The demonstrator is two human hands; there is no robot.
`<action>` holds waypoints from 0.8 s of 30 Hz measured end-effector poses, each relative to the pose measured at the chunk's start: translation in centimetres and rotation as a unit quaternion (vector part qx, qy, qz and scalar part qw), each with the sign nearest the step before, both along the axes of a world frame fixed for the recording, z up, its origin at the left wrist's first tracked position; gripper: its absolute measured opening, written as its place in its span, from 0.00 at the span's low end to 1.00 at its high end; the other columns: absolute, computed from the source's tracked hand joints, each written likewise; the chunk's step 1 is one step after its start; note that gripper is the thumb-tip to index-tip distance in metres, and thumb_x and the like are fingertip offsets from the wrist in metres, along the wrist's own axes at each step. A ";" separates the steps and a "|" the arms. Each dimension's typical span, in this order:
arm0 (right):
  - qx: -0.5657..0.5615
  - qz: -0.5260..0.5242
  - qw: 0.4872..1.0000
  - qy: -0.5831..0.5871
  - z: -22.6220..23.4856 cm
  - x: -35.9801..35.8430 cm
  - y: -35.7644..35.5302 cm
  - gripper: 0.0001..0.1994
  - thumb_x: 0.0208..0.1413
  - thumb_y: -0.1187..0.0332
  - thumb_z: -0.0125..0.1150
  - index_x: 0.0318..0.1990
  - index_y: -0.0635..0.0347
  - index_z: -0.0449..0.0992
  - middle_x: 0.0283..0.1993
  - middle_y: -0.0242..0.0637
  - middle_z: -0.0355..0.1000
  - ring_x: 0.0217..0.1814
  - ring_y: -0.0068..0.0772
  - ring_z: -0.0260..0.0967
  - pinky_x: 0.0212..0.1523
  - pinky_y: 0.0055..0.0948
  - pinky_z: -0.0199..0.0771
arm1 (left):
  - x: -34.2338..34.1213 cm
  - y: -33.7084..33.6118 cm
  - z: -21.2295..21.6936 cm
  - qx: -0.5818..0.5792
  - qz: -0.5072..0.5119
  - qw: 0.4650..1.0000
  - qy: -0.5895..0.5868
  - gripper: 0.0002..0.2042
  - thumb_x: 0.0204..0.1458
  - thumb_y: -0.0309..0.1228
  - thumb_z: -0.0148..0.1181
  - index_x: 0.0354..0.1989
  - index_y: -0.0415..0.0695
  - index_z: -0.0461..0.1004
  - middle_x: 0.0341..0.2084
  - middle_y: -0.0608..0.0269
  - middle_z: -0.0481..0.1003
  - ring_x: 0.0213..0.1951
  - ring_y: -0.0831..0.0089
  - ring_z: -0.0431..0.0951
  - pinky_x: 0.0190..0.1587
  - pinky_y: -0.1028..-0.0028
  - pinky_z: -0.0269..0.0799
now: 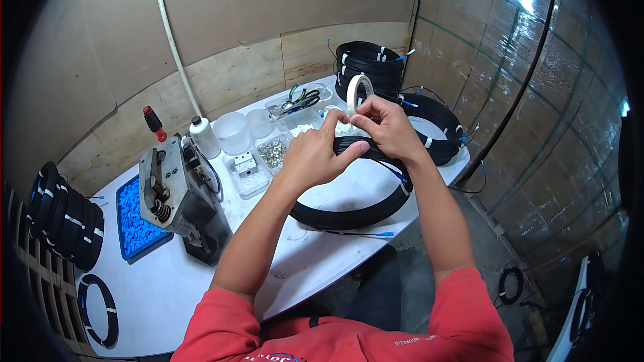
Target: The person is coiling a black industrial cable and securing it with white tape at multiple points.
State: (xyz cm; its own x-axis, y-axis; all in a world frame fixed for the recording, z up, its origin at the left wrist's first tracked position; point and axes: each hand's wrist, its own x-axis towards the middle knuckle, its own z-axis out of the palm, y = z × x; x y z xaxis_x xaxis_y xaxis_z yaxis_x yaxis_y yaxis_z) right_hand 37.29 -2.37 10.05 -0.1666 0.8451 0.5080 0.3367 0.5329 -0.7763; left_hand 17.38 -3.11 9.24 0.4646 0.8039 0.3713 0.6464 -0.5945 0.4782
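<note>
A coil of black cable (pixel 349 219) with blue-tipped ends stands in front of me, partly over the table's near edge. My left hand (pixel 314 154) is closed on the coil's far side, thumb lying across the strands. Its index finger reaches up to the fingertips of my right hand (pixel 391 131). That hand is pinched at a roll of white tape (pixel 352 96), which stands upright above the coil. The strip of tape between the fingertips is too small to make out.
Left of the coil stand a metal hand press (pixel 181 194), a blue tray of small blue parts (pixel 127 218), a white bottle (pixel 203 137) and clear tubs (pixel 231 134). Pliers (pixel 293 97) lie behind. More black coils (pixel 369 60) are stacked back right; others (pixel 70 221) sit at left.
</note>
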 end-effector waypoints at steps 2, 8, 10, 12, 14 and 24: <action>0.000 -0.003 1.000 0.006 -0.3 0.2 0.3 0.08 0.60 0.70 0.66 0.35 0.66 0.76 0.32 0.34 0.78 0.35 0.19 0.73 0.38 0.26 0.74 | 0.0 -0.2 -0.1 0.011 -0.002 0.999 -0.033 0.36 0.53 0.58 0.62 0.64 0.55 0.57 0.18 0.56 0.77 0.23 0.52 0.79 0.27 0.60 0.69; -0.012 0.015 1.000 0.019 0.0 -0.1 0.4 0.08 0.59 0.69 0.67 0.35 0.65 0.76 0.31 0.33 0.78 0.34 0.18 0.73 0.37 0.24 0.74 | -0.3 0.1 0.0 0.013 -0.010 0.998 -0.055 0.37 0.52 0.59 0.63 0.65 0.55 0.56 0.19 0.56 0.76 0.23 0.52 0.79 0.27 0.60 0.70; -0.013 0.002 1.000 -0.002 -0.2 -0.1 0.3 0.08 0.58 0.69 0.67 0.35 0.66 0.77 0.31 0.33 0.78 0.33 0.18 0.73 0.37 0.24 0.74 | -0.4 0.1 0.1 0.009 -0.009 0.999 -0.051 0.37 0.52 0.59 0.62 0.65 0.55 0.56 0.18 0.57 0.75 0.23 0.52 0.79 0.27 0.60 0.69; -0.014 -0.002 1.000 -0.010 0.0 -0.1 0.2 0.08 0.58 0.70 0.67 0.35 0.66 0.77 0.31 0.33 0.78 0.33 0.18 0.73 0.37 0.25 0.74 | -0.4 0.0 0.3 0.001 -0.006 1.000 -0.030 0.36 0.53 0.59 0.62 0.64 0.55 0.57 0.16 0.57 0.74 0.22 0.52 0.78 0.27 0.59 0.69; -0.016 -0.009 1.000 -0.019 -0.1 -0.1 0.2 0.08 0.58 0.70 0.67 0.35 0.66 0.77 0.31 0.34 0.79 0.33 0.18 0.74 0.37 0.25 0.75 | -0.3 0.0 0.2 0.011 -0.007 1.000 -0.014 0.36 0.53 0.60 0.61 0.63 0.53 0.57 0.15 0.56 0.75 0.22 0.50 0.79 0.27 0.57 0.70; -0.015 -0.015 1.000 -0.001 0.0 -0.3 0.2 0.08 0.59 0.69 0.67 0.36 0.66 0.78 0.33 0.35 0.80 0.35 0.20 0.75 0.38 0.25 0.76 | -0.4 0.5 0.0 0.026 -0.023 0.999 -0.018 0.34 0.55 0.61 0.58 0.60 0.49 0.59 0.15 0.54 0.75 0.23 0.48 0.80 0.28 0.55 0.72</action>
